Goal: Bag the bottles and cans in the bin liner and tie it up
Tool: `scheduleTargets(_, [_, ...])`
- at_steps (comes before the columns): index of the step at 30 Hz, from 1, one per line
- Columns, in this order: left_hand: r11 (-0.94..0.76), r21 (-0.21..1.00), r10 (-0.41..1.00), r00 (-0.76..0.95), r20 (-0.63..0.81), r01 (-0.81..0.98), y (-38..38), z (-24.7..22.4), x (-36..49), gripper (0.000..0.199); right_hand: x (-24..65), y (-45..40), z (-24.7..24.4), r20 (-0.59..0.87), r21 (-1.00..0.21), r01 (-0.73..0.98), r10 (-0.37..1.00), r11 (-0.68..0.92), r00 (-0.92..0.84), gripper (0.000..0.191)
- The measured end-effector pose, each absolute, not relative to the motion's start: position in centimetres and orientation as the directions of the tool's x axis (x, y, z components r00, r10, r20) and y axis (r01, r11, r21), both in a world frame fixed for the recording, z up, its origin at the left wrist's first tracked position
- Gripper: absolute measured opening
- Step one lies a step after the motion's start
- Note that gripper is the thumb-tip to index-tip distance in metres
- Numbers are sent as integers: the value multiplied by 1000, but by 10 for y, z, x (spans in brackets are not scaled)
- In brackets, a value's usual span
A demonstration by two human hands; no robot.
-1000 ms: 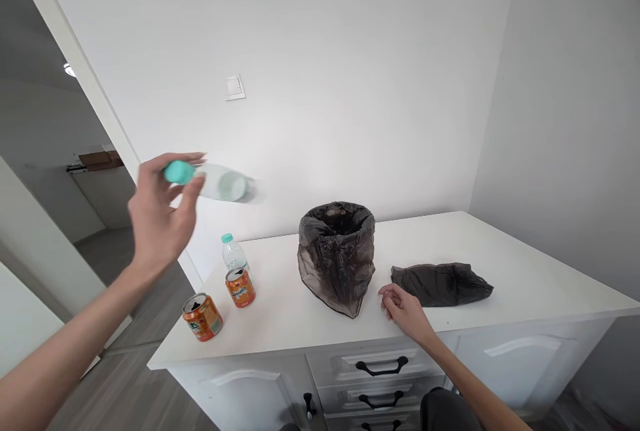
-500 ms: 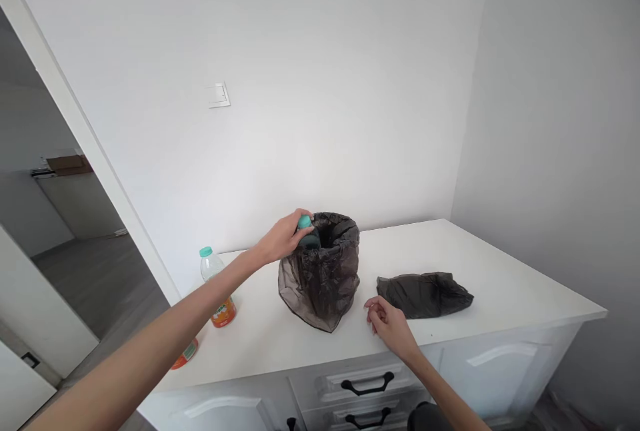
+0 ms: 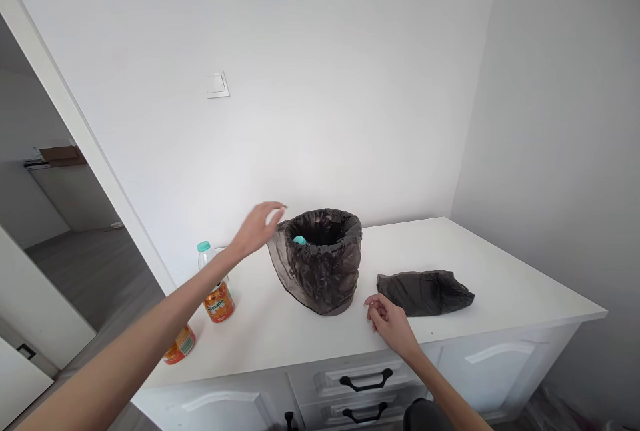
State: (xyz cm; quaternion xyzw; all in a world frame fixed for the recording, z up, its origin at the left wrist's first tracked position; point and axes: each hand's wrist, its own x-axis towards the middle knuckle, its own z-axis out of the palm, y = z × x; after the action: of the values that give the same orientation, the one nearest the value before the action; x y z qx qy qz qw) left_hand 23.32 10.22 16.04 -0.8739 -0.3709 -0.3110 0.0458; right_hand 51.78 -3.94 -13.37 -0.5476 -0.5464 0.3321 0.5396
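Note:
A bin lined with a dark translucent bag (image 3: 327, 278) stands on the white countertop (image 3: 270, 344). Inside its rim at the left shows the teal cap of a bottle (image 3: 299, 240); the rest of that bottle is hidden. My left hand (image 3: 259, 226) hovers just left of the rim, fingers apart and holding nothing. My right hand (image 3: 387, 322) rests near the counter's front, fingers curled, with nothing visible in them. Beside it lies a folded dark bag (image 3: 425, 292). Two orange-labelled bottles stand at the left, one teal-capped (image 3: 219, 301), the other (image 3: 181, 346) partly behind my left forearm.
Under the countertop are drawers with black handles (image 3: 367, 380). A light switch (image 3: 217, 84) is on the wall behind. At the left a doorway opens onto another room with a cardboard box (image 3: 63, 155). A side wall borders the right.
My left hand has let go of the teal-capped bottle and moved left, away from the rim. The bottle has dropped lower into the lined bin. My right hand has hardly moved.

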Motion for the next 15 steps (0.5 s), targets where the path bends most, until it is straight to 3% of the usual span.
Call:
scheduleTargets(3, [-509,97,657,313,686,855,126,151,180,44,517,-40,-134,220,-954,244,957,172,187,21])
scheduleTargets(7, [-199,33,825,149,545,979,142,130,111,49,516,-40,-134,212,-953,255,959,161,189,22])
scheduleTargets(11, [-141,63,899,101,427,988,138,106,77,45,516,-41,-134,214,-949,273,958,158,192,23])
scheduleTargets(15, [-149,78,888,99,449,986,127,99,69,45,515,-41,-136,214,-946,286,957,153,195,25])
